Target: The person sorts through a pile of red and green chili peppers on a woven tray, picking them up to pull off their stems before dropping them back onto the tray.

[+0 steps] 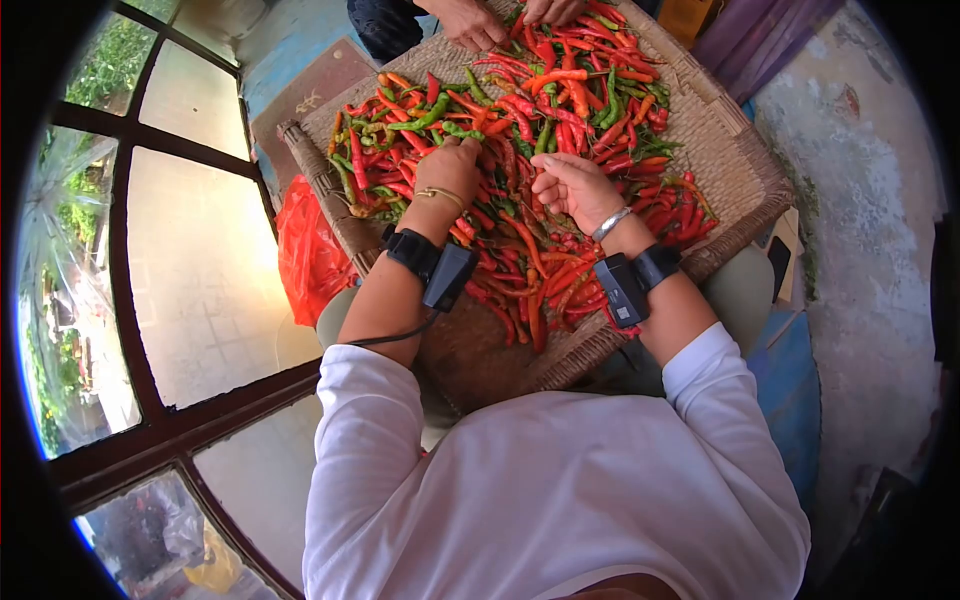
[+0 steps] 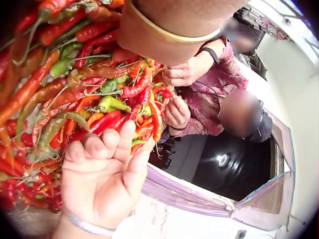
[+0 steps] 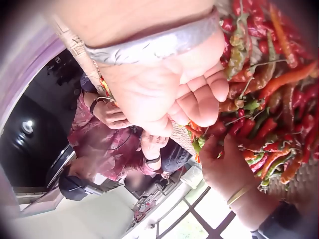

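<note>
Left hand point(image 1: 450, 168) rests in the chilies point(image 1: 560, 90), its grip hidden; right hand point(image 1: 568, 185) lies palm-up, fingers loosely curled. The chilies lie flat on a woven tray point(image 1: 735, 165), long axes crossing every way.

One woven tray point(image 1: 740, 170), one red bag point(image 1: 305, 250), uncounted chillies point(image 1: 560, 110), four hands: left hand point(image 1: 450, 165), right hand point(image 1: 572, 187), two opposite.
</note>
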Action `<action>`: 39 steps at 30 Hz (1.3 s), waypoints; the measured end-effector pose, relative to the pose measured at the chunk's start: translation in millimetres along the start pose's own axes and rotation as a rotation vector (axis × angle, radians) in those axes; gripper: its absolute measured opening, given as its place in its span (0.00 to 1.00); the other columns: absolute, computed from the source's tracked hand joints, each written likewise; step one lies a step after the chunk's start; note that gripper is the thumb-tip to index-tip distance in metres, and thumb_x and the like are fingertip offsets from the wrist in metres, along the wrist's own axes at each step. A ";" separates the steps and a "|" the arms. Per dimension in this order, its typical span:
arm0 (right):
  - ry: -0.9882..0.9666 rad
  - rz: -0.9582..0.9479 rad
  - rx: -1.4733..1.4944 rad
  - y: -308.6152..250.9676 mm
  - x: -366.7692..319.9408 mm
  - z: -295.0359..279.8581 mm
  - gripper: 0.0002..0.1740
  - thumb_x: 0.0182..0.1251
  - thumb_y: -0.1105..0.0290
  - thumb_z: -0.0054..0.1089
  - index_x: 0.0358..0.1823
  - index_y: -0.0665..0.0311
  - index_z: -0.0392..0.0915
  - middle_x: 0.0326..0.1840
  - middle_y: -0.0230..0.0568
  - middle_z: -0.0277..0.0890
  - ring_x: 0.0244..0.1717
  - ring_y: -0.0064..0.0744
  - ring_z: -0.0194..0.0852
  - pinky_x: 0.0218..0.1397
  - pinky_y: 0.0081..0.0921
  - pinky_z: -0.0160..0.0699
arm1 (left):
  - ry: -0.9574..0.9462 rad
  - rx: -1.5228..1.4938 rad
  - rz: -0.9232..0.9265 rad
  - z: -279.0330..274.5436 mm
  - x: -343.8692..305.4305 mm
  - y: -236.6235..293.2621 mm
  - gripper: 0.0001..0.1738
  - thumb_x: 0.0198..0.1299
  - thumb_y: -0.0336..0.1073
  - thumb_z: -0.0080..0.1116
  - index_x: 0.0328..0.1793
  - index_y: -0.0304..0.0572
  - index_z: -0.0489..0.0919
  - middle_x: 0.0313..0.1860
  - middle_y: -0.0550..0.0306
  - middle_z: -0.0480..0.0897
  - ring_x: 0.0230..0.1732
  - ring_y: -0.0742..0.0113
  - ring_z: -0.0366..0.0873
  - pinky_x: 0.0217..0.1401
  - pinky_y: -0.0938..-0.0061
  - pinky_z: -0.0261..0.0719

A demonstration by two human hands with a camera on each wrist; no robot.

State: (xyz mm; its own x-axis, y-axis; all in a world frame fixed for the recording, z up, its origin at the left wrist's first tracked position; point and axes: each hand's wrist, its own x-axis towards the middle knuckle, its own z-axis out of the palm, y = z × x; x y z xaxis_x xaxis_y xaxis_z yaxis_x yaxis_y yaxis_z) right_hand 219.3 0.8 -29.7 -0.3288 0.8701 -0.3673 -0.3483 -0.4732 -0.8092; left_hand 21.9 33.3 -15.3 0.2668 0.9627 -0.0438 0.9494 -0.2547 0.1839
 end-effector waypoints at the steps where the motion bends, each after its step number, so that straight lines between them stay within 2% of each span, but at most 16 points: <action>1: 0.000 0.007 -0.032 0.2 -0.1 0.8 0.14 0.61 0.60 0.53 0.42 0.63 0.73 0.24 0.31 0.74 0.22 0.17 0.71 0.22 0.14 0.69 | 0.021 -0.062 0.000 -1.9 -0.8 1.3 0.10 0.49 0.34 0.53 0.39 0.45 0.74 0.37 0.48 0.77 0.38 0.53 0.77 0.37 0.63 0.76; 5: 0.000 0.030 -0.183 2.4 1.9 5.3 0.17 0.63 0.64 0.49 0.50 0.65 0.69 0.28 0.31 0.74 0.24 0.17 0.72 0.23 0.12 0.68 | 0.061 -0.103 0.022 -18.4 -14.9 18.4 0.09 0.49 0.36 0.52 0.37 0.44 0.74 0.30 0.49 0.79 0.33 0.53 0.78 0.34 0.63 0.76; 8: -0.004 -0.048 -0.328 7.8 2.3 13.8 0.19 0.59 0.69 0.53 0.52 0.65 0.68 0.26 0.31 0.72 0.23 0.15 0.68 0.25 0.14 0.69 | 0.109 -0.254 0.143 -29.6 -34.6 35.2 0.09 0.49 0.35 0.53 0.37 0.43 0.75 0.24 0.46 0.78 0.29 0.51 0.77 0.30 0.62 0.74; 10: -0.153 -0.219 -0.471 16.1 5.6 13.7 0.23 0.56 0.76 0.51 0.56 0.64 0.65 0.28 0.30 0.72 0.26 0.17 0.68 0.30 0.16 0.70 | 0.103 -0.326 0.198 -20.5 -36.0 35.1 0.09 0.47 0.33 0.55 0.36 0.42 0.74 0.25 0.46 0.78 0.29 0.51 0.77 0.30 0.64 0.74; 12: -0.146 -0.247 -0.554 16.5 5.2 11.8 0.24 0.55 0.77 0.51 0.55 0.64 0.65 0.29 0.31 0.72 0.29 0.18 0.69 0.32 0.17 0.70 | 0.095 -0.483 0.306 -13.6 -33.2 33.6 0.11 0.45 0.30 0.57 0.37 0.40 0.74 0.24 0.48 0.78 0.28 0.56 0.78 0.30 0.69 0.75; 13: -0.138 -0.278 -0.635 15.4 4.6 12.2 0.24 0.54 0.78 0.51 0.55 0.63 0.65 0.31 0.32 0.73 0.31 0.19 0.70 0.34 0.18 0.71 | 0.096 -0.483 0.305 -15.6 -32.5 32.2 0.11 0.45 0.30 0.57 0.37 0.40 0.74 0.24 0.48 0.78 0.28 0.56 0.78 0.30 0.69 0.75; 15: -0.128 -0.310 -0.715 15.8 3.9 14.1 0.24 0.53 0.79 0.51 0.55 0.63 0.65 0.32 0.33 0.73 0.33 0.19 0.70 0.36 0.20 0.72 | -0.012 -0.680 0.252 -22.2 -31.3 28.7 0.09 0.47 0.29 0.58 0.37 0.38 0.75 0.26 0.55 0.79 0.28 0.68 0.78 0.30 0.76 0.74; 18: -0.109 -0.463 -0.650 14.9 -0.6 19.4 0.22 0.52 0.78 0.54 0.51 0.63 0.67 0.33 0.37 0.74 0.34 0.25 0.74 0.37 0.24 0.72 | -0.115 -0.979 0.256 -14.0 -24.9 21.4 0.08 0.52 0.31 0.57 0.38 0.37 0.74 0.27 0.63 0.78 0.28 0.77 0.74 0.29 0.81 0.72; 20: -0.068 -0.568 -0.920 6.4 -7.1 23.9 0.18 0.51 0.74 0.56 0.46 0.63 0.70 0.36 0.42 0.74 0.36 0.34 0.75 0.37 0.27 0.72 | -0.162 -1.020 0.210 -16.4 -25.5 20.8 0.08 0.54 0.32 0.56 0.38 0.37 0.74 0.27 0.64 0.77 0.28 0.79 0.73 0.28 0.84 0.71; 23: -0.003 -0.596 -0.976 9.9 -2.6 20.0 0.12 0.51 0.70 0.57 0.38 0.64 0.73 0.34 0.44 0.75 0.34 0.41 0.75 0.35 0.30 0.72 | -0.253 -1.152 0.133 -19.9 -24.4 19.7 0.09 0.56 0.34 0.56 0.40 0.39 0.74 0.26 0.66 0.75 0.26 0.82 0.70 0.26 0.88 0.68; 27: 0.046 -0.531 -0.918 12.1 -0.9 16.0 0.10 0.51 0.68 0.58 0.34 0.64 0.75 0.28 0.43 0.75 0.31 0.43 0.75 0.33 0.31 0.72 | -0.303 -1.253 0.086 -24.2 -24.1 19.1 0.10 0.56 0.36 0.57 0.41 0.41 0.74 0.26 0.67 0.75 0.24 0.85 0.68 0.23 0.91 0.65; 30: 0.075 -0.458 -0.952 8.5 -1.8 14.4 0.09 0.53 0.67 0.57 0.31 0.65 0.76 0.20 0.40 0.74 0.23 0.37 0.75 0.27 0.28 0.71 | -0.321 -1.293 0.062 -28.8 -24.3 20.0 0.11 0.56 0.37 0.56 0.42 0.41 0.74 0.27 0.69 0.74 0.23 0.86 0.67 0.23 0.92 0.63; 32: 0.086 -0.256 -0.719 5.3 -1.8 13.4 0.11 0.55 0.65 0.56 0.29 0.67 0.75 0.17 0.36 0.72 0.18 0.26 0.72 0.22 0.23 0.69 | -0.273 -1.269 0.039 -23.7 -21.2 16.4 0.14 0.55 0.39 0.58 0.42 0.38 0.75 0.27 0.64 0.76 0.25 0.80 0.71 0.26 0.86 0.68; 34: 0.080 -0.225 -0.615 2.2 -0.9 10.3 0.12 0.56 0.64 0.56 0.27 0.67 0.74 0.16 0.33 0.71 0.17 0.22 0.70 0.20 0.21 0.68 | -0.226 -1.244 0.019 -17.8 -20.4 15.1 0.17 0.54 0.41 0.59 0.42 0.35 0.75 0.28 0.60 0.78 0.27 0.74 0.75 0.29 0.80 0.73; 36: 0.075 -0.193 -0.511 -0.3 -2.5 8.9 0.13 0.57 0.63 0.55 0.25 0.66 0.73 0.15 0.30 0.69 0.16 0.18 0.68 0.18 0.18 0.67 | 0.083 -0.678 0.286 -13.5 -22.0 16.4 0.24 0.50 0.47 0.61 0.46 0.34 0.74 0.31 0.51 0.79 0.30 0.62 0.77 0.33 0.73 0.74; 39: 0.028 -0.135 -0.520 -4.1 -6.0 9.9 0.13 0.58 0.61 0.53 0.23 0.64 0.72 0.15 0.27 0.68 0.15 0.18 0.67 0.17 0.16 0.65 | -0.004 -0.696 0.271 -10.7 -24.5 20.4 0.29 0.47 0.50 0.63 0.48 0.35 0.74 0.34 0.45 0.79 0.34 0.54 0.77 0.37 0.68 0.73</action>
State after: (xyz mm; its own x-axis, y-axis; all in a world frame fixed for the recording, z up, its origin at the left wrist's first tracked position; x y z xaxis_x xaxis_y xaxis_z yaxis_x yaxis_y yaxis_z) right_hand 214.0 -3.8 -19.7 -0.2853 0.9252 -0.2503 0.0970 -0.2320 -0.9679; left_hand 33.0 5.4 0.1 0.4782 0.8738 0.0880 0.5265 -0.3655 0.7676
